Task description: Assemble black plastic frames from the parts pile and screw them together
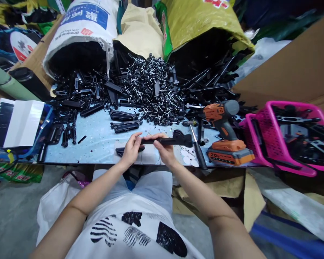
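Observation:
Between my two hands lies a long black plastic part (pixel 182 139) with a rounded lump near its right end, held level over the front of the table. My left hand (pixel 133 146) pinches its left end. Around its middle closes my right hand (pixel 163 146), thumb in front and fingers behind. Just under my left hand a short black plastic part (pixel 120 150) rests on the table, partly covered. Two black slotted parts (pixel 125 126) lie behind my hands. A screwdriver (pixel 198 149) with a black handle is to the right.
An orange cordless drill (pixel 221 133) stands right, beside pink baskets (pixel 275 144) of black parts. A heap of black-headed screws (pixel 156 90) fills the middle back, before open sacks (pixel 86 21). At left, a blue basket (pixel 47 124) holds a white card (pixel 24 122).

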